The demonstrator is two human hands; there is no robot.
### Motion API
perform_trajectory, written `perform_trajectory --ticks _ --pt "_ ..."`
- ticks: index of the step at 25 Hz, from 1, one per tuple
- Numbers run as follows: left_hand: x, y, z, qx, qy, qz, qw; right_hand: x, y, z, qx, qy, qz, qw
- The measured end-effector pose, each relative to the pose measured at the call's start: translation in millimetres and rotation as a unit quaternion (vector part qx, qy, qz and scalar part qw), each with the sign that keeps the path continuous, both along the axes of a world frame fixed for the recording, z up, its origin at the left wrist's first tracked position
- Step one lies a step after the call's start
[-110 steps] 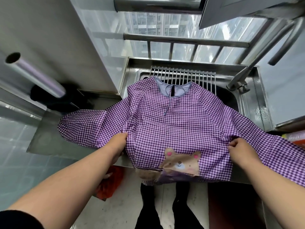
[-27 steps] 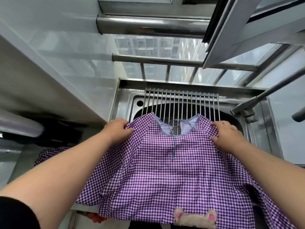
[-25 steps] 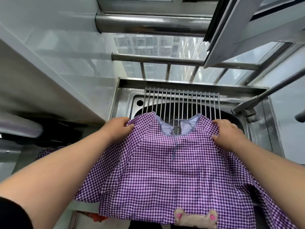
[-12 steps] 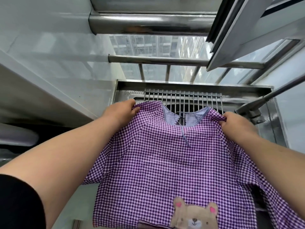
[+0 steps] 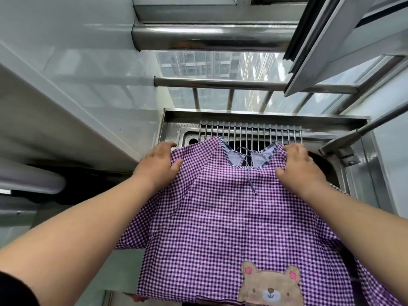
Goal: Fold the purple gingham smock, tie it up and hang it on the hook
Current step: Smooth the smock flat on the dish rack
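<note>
Over the sink (image 5: pixel 353 180), the smock (image 5: pixel 231 217) lay spread front-up, collar against the rack (image 5: pixel 249 132), while the left hand (image 5: pixel 157 165) and right hand (image 5: pixel 298 166) each gripped a shoulder

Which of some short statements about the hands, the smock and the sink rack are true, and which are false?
1. Both hands hold the smock at its shoulders. True: left hand, right hand.
2. The bear patch faces up. True.
3. The smock is already folded in half. False: it lies spread open.
4. The neckline lies over the metal rack. True.
5. The smock hangs on a hook. False: it lies over the sink.
</note>
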State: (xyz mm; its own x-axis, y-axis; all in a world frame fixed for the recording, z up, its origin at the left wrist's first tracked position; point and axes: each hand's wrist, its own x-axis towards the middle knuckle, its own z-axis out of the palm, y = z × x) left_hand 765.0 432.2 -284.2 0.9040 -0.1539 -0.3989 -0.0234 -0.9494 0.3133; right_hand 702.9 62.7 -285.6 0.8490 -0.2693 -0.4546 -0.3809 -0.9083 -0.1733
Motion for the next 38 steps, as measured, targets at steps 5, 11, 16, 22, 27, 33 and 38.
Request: perform_trajectory --ticks 5,11,16,22,27,33,38 --pt "-45 33 6 0.038 -0.034 -0.141 0.989 -28 64 12 0.059 0.004 0.191 0.98" --pt "-78 105 5 0.109 0.021 -0.123 0.986 -47 133 19 0.046 0.057 0.355 0.932" --pt "-106 174 -16 0.115 0.069 0.044 0.99 -53 169 25 -0.013 0.136 0.378 0.916" --pt "-134 236 -48 0.059 0.11 0.287 0.95 -53 186 30 -0.028 0.164 0.366 0.916" --pt "-151 255 -71 -0.139 0.138 0.442 0.875 -52 195 38 -0.043 0.173 0.361 0.916" --pt "-160 303 -159 -0.276 0.121 0.624 0.721 -49 204 33 -0.043 0.185 0.335 0.923" --pt "-157 292 -129 -0.267 0.14 0.659 0.689 -52 211 31 -0.047 0.181 0.32 0.929"
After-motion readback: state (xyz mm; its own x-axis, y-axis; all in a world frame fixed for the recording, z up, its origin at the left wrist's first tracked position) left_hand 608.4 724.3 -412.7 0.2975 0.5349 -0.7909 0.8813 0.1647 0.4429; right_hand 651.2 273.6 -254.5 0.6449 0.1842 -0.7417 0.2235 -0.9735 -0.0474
